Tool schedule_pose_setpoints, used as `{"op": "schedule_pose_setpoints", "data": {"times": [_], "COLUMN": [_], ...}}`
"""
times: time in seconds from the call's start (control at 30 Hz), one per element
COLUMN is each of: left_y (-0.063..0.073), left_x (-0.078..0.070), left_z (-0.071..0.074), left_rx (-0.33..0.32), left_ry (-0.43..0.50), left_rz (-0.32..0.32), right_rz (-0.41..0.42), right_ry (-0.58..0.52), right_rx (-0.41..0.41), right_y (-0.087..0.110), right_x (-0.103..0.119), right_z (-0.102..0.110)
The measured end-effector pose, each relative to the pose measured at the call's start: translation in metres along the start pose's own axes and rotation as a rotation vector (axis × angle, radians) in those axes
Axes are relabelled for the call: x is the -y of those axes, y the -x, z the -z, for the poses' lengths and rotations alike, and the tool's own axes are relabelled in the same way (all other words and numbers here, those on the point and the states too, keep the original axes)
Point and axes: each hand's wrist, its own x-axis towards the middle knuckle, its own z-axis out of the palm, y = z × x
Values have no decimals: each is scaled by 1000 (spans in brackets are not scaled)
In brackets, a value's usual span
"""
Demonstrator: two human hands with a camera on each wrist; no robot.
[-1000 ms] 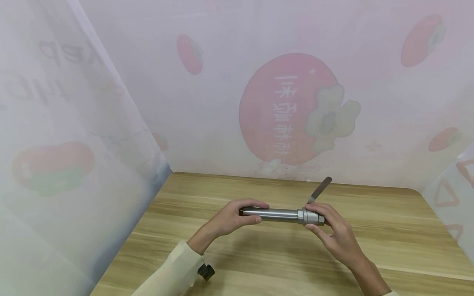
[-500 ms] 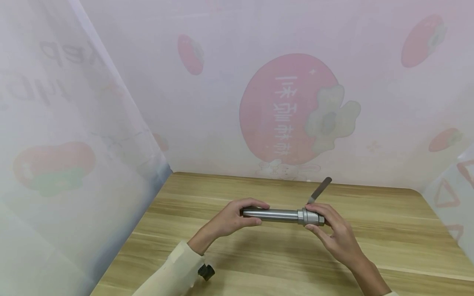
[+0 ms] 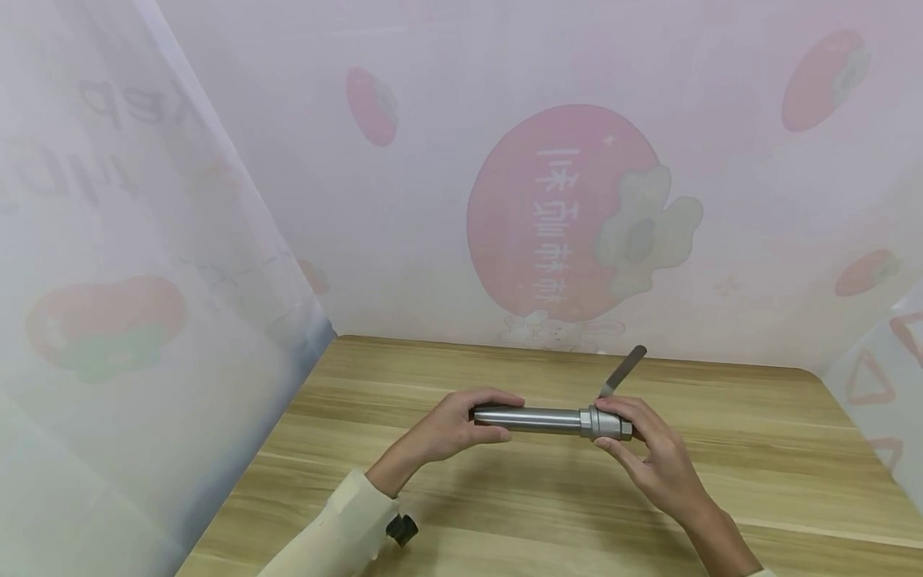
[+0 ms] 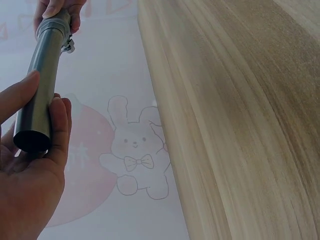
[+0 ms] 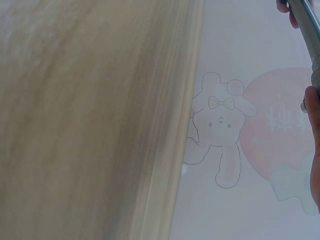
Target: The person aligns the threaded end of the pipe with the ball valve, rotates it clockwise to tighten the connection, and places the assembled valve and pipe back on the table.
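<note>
A smooth steel pipe (image 3: pixel 541 419) lies level across the middle of the head view, joined at its right end to a ball valve (image 3: pixel 606 423). The valve's lever handle (image 3: pixel 624 369) slants up and to the right. My left hand (image 3: pixel 447 429) grips the pipe's free end between thumb and fingers; in the left wrist view the pipe's dark round end (image 4: pixel 32 141) faces the palm. My right hand (image 3: pixel 663 465) holds the valve body, thumb at the near side and fingers over the far side, hiding part of it.
Below the hands spreads a wood-grain table (image 3: pixel 548 513), with their shadows on it. Behind its far edge stands a pale printed curtain (image 3: pixel 418 240), and another curtain (image 3: pixel 108 240) closes the left side. A small black device (image 3: pixel 401 530) sits at the left sleeve cuff.
</note>
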Motion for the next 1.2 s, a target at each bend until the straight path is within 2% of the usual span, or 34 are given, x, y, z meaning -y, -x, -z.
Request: {"op": "schedule_pose_setpoints", "data": {"times": [0.13, 0.33, 0.63, 0.93, 1.2], "left_y": [0, 1, 2, 4, 4], "left_x": [-1, -3, -5, -4, -4], "left_z": [0, 0, 0, 3, 3], "left_rx": [-4, -8, 2, 65, 70], "left_ry": [-44, -61, -39, 17, 46], "left_rz": [9, 11, 13, 20, 2], "right_rz": [8, 24, 21, 11, -6], "right_ry": [-1, 4, 16, 3, 13], "right_rx": [-3, -9, -10, -8, -3], "right_y": [0, -1, -1, -2, 0], "right_x": [0, -1, 0, 1, 2], "right_z": [0, -1, -1, 0, 1]}}
